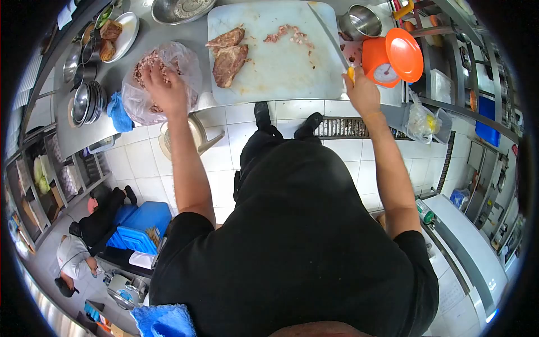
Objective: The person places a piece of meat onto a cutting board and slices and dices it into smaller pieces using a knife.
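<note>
My left hand (164,87) rests on chopped meat (147,63) in a clear plastic bag (193,64), its fingers spread over the pieces. My right hand (364,92) grips the yellow handle of a long knife (331,38), whose blade lies along the right side of the white cutting board (269,73). Two larger pieces of cooked-looking meat (229,63) lie on the board's left part. Small chopped bits (289,35) are scattered near its upper middle.
An orange scale (379,62) and a steel pot (362,23) stand right of the board. A blue cloth (118,112), stacked bowls (84,104) and a white plate (128,36) are at the left. A steel basin (182,8) sits behind. Another person (76,255) is at lower left.
</note>
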Motion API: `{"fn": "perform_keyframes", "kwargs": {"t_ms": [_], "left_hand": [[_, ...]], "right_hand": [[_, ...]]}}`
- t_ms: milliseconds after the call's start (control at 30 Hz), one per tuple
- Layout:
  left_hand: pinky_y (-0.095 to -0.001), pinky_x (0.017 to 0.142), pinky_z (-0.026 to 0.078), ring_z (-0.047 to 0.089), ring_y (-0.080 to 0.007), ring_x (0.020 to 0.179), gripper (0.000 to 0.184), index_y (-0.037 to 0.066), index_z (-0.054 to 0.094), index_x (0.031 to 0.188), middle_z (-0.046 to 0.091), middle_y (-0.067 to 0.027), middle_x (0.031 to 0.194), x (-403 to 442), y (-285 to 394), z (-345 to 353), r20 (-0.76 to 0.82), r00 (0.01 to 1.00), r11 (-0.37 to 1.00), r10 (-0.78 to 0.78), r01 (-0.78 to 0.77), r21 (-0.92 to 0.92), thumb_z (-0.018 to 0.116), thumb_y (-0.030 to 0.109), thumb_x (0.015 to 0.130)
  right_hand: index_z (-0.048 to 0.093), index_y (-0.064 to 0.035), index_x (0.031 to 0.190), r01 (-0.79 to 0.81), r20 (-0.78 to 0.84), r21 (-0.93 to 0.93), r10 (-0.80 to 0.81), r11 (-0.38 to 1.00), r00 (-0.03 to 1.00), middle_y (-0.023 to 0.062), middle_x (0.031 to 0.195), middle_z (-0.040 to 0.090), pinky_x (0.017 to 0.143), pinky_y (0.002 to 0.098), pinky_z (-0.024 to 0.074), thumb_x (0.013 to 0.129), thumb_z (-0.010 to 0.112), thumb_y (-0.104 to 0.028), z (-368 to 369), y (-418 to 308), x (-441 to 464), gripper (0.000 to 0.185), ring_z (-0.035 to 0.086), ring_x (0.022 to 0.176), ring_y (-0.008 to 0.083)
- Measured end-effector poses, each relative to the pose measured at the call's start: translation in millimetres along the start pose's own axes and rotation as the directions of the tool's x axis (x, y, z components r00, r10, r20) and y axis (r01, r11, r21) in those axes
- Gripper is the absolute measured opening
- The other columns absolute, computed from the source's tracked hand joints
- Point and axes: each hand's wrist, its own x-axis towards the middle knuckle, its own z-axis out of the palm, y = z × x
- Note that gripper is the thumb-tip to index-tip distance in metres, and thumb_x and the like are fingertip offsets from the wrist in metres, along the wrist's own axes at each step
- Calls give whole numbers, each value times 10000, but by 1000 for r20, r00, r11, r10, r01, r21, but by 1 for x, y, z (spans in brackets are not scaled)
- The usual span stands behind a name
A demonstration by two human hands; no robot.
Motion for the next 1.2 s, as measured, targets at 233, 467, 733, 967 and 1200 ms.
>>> {"fn": "perform_keyframes", "kwargs": {"t_ms": [233, 467, 733, 967, 1200], "left_hand": [[-589, 1241, 270, 386, -434, 1488, 715, 82, 550, 1485, 418, -262, 1591, -38, 92, 44, 317, 941, 990, 120, -139, 37, 798, 323, 860], [-538, 1234, 305, 424, -376, 1485, 1068, 189, 278, 1663, 427, -220, 1597, -43, 116, 55, 597, 786, 919, -161, -101, 380, 857, 445, 802], [-545, 1056, 467, 597, -381, 1312, 1114, 140, 220, 1677, 599, -218, 1406, -37, 109, 65, 590, 752, 892, -293, -7, 451, 864, 406, 808], [-539, 1060, 442, 603, -392, 1253, 1062, 193, 293, 1652, 582, -196, 1337, -37, 112, 70, 545, 797, 897, -262, -7, 443, 865, 383, 777], [-552, 1071, 426, 584, -420, 1251, 1033, 230, 333, 1631, 563, -206, 1347, -34, 109, 69, 524, 842, 939, -129, -66, 337, 873, 288, 753]], "right_hand": [[584, -21, 1237, 162, 0, -87, -162, 983, 987, 245, 1000, 752, 816, 558, 590, 1060, 539, -417, 20, 15, 76, 436, 746, 908, 435], [564, -92, 1154, 502, 57, -213, -502, 838, 863, 149, 954, 742, 682, 481, 606, 1050, 558, -283, 19, 8, 70, 217, 756, 833, 364], [565, -94, 1168, 520, 50, -178, -520, 836, 853, 133, 975, 738, 678, 471, 603, 1051, 574, -323, -1, 31, 56, 257, 754, 859, 340], [557, -62, 1193, 355, 91, -83, -347, 931, 933, 193, 1071, 746, 783, 530, 591, 1073, 526, -306, -2, -9, 93, 274, 748, 950, 386], [574, -77, 1198, 547, 51, -152, -546, 823, 836, 177, 1042, 740, 799, 503, 593, 1040, 548, -240, 9, -22, 116, 228, 744, 960, 384]]}}
